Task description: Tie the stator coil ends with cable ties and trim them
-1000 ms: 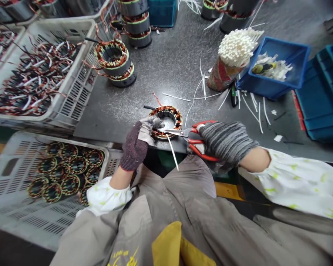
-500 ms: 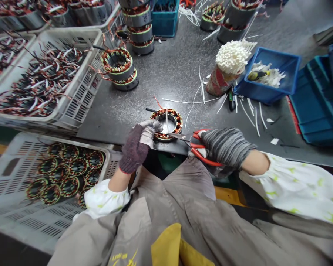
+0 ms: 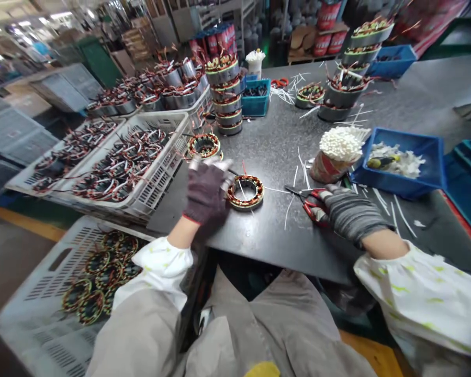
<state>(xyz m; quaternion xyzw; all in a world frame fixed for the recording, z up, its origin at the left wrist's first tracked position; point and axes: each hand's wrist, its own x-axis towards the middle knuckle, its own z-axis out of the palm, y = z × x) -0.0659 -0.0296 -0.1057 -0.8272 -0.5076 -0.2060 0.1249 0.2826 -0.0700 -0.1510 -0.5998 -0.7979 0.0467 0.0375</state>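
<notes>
My left hand [image 3: 206,189], in a dark knitted glove with pale fingertips, is at the near side of the short stator stack [image 3: 203,145]. Its fingers are apart and slightly blurred, and I see nothing held in them. Beside it to the right, a copper-wound stator ring [image 3: 255,201] lies flat on the bench, a white strip across its opening. My right hand [image 3: 351,214], in a grey striped glove, is closed around the red handles of a pair of scissors [image 3: 295,191]. The blades point left, slightly apart, clear of the ring.
White sleeve pieces lie around a holder packed with white tubes [image 3: 340,144]. Behind it to the right is a blue bin [image 3: 404,183] of scraps. Tall stator stacks [image 3: 228,107] stand farther back. Crates [image 3: 157,193] of wound parts line the left, one lower crate [image 3: 43,293] nearest me.
My left hand has left the ring and moved left to the short stack. The scissors have drawn away from the ring to the right. The camera view has tilted up.
</notes>
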